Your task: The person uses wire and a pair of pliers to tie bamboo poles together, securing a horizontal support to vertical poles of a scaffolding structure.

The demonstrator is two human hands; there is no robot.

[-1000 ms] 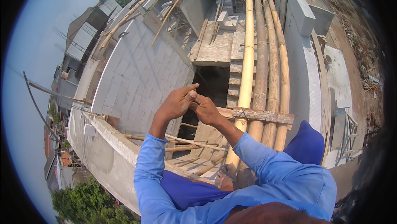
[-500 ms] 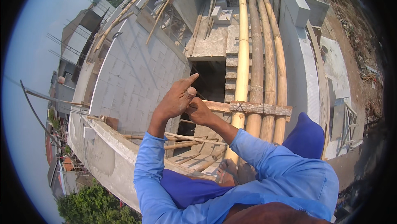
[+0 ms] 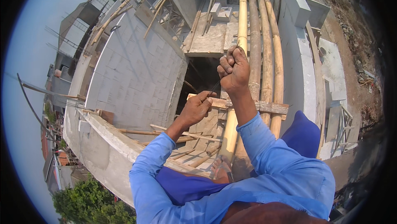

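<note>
A thin dark wire (image 3: 216, 85) stretches between my two hands. My left hand (image 3: 193, 110) is closed, pinching its lower end near the end of a short wooden crosspiece (image 3: 264, 107). Higher up and to the right, my right hand (image 3: 235, 71) makes a fist round the wire, and fine ends stick out above the fingers. Behind that fist run several long bamboo poles (image 3: 255, 50) side by side, the leftmost pale yellow. The crosspiece lies across these poles; my right forearm covers part of it.
Below the poles a dark opening (image 3: 196, 79) drops between block walls. A pale block wall (image 3: 136, 66) stands at the left, another (image 3: 300, 42) at the right. Loose bamboo sticks (image 3: 188, 135) lie lower down. My bare foot (image 3: 221, 168) rests by the yellow pole.
My hands, together before, have come apart. The right hand has risen up and to the right in a fist; the left has lowered and closed its fingers. The wire now shows between them.
</note>
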